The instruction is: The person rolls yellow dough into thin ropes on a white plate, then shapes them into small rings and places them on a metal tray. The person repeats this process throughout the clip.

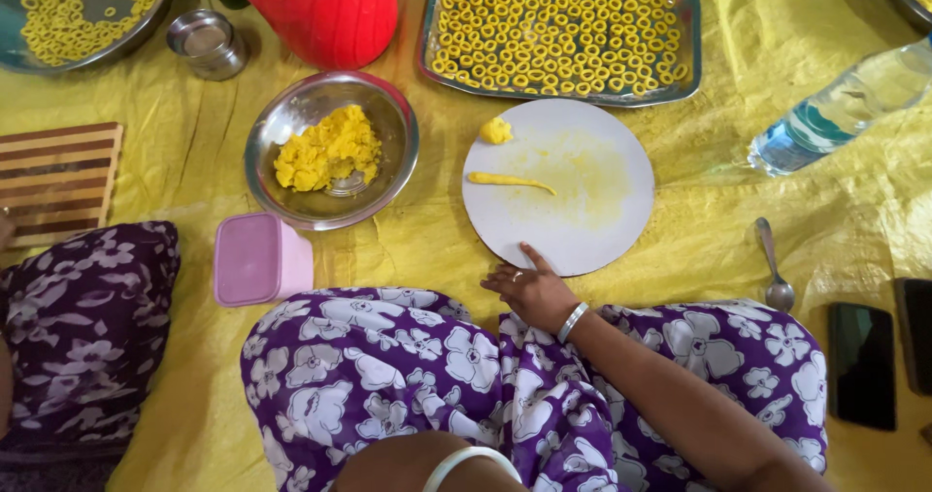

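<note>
in the head view, the person sits on a yellow sheet [680, 220] spread over the floor, knees covered by a purple dress with white flowers [408, 376]. the right hand [529, 288] reaches forward with a bangle at the wrist; its fingers are loosely spread, holding nothing, and the forefinger tip rests on the near rim of a round white board [592, 230]. the left hand cannot be seen clearly: only a bare arm with a white bangle shows at the bottom edge, so whether it is wide or closed cannot be told.

on the board lies a thin rolled strip of yellow dough [510, 180], left of centre, and a small dough lump [495, 130] sits near the far left rim, apart from the strip. yellow smears mark the middle of the board.

left of the board stands a steel bowl [291, 123] holding a heap of the same dough. a pink lidded box [260, 258] sits just in front of the bowl. beyond the board, a rectangular steel tray [680, 26] is filled with rows of small dough rings. a spoon [774, 264] and a plastic water bottle [840, 109] lie to the right, with a dark phone [862, 364] nearer the knee.
</note>
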